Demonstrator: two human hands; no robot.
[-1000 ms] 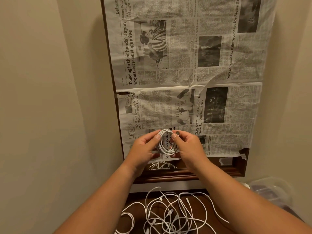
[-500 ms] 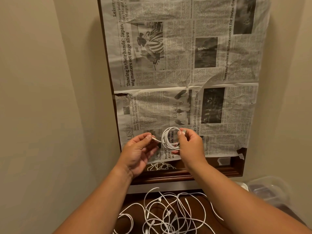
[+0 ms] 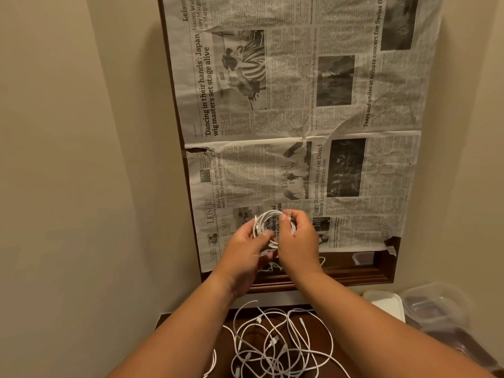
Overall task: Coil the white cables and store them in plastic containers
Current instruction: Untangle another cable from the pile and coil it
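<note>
A coiled white cable [image 3: 268,213] is held up in the air between both hands, in front of the lower part of a newspaper [image 3: 300,126] that covers a wood-framed panel [image 3: 354,278] on the far wall. The left hand [image 3: 245,246] has its fingers curled round the coil's left and lower side. The right hand [image 3: 297,241] grips the coil's right side, and its fingertips pinch a connector [image 3: 288,214] at the top of the loop. The two hands are close together, nearly touching under the coil. Below them, near the person, a tangle of loose white cables [image 3: 272,345] lies spread on the dark worktop [image 3: 252,332]. At the right stand clear plastic containers [image 3: 433,309], with a white lid [image 3: 387,302] just left of them.
</note>
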